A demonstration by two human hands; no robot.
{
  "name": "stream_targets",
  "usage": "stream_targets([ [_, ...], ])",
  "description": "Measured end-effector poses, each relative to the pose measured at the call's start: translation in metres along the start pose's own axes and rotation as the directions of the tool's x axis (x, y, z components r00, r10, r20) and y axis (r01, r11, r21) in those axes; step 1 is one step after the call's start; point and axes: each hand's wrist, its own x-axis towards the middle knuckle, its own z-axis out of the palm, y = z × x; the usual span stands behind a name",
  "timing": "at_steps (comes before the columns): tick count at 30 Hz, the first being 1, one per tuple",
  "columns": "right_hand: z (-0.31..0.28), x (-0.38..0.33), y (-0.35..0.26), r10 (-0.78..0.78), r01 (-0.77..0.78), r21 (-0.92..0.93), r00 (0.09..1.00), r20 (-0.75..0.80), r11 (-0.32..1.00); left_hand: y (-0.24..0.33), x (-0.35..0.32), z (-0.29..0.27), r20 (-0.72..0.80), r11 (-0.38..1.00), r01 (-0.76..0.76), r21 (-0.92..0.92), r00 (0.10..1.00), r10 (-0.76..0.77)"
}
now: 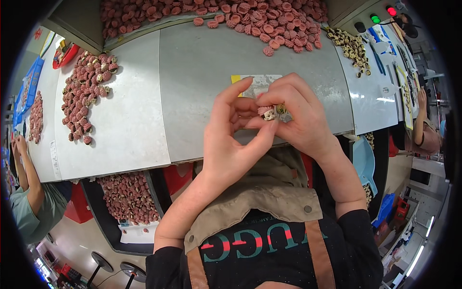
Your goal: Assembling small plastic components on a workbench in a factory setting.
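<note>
Above the near edge of the grey worktable [202, 62], my two hands meet around a small pink, bumpy, shell-like piece [263, 111] with a cream-coloured part showing at its side. My left hand [228, 135] pinches it between thumb and fingers. Fingers closed, my right hand [303, 111] presses in from the other side, with a small yellowish bit [281, 109] at its fingertips. Whether the two bits are joined cannot be made out. Behind the hands lies a flat card [262, 79] with a yellow corner, partly covered by my fingers.
Loose pink shells [264, 21] heap along the back. Pink-and-cream pieces [84, 96] lie at left, cream-and-dark pieces [351, 48] at right. Below the table stand a dark bin [127, 197] of pink pieces and a light-blue scoop [363, 161]. Co-workers' arms [29, 168] show at left and right.
</note>
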Motion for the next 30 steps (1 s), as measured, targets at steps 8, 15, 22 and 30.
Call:
stream_targets([
  [8,-0.002,0.002,0.006,-0.091,0.089,-0.118,0.996,-0.017,0.989,-0.002,0.003,-0.002,0.060,0.996,0.078,0.032,0.995,-0.080],
  [15,-0.016,-0.008,0.003,0.019,-0.024,-0.115,0.999,-0.047,0.993,-0.002,0.001,0.006,-0.129,0.997,0.075,-0.022,0.989,-0.078],
  [22,-0.161,-0.043,0.104,0.250,-0.419,-0.516,0.896,-0.367,0.747,0.002,-0.001,0.017,-0.047,0.986,0.078,0.146,0.996,-0.072],
  [30,-0.280,-0.023,0.284,0.482,-0.789,-0.325,0.587,-0.650,0.522,-0.016,0.008,0.009,-0.059,0.977,0.017,0.214,0.998,-0.005],
])
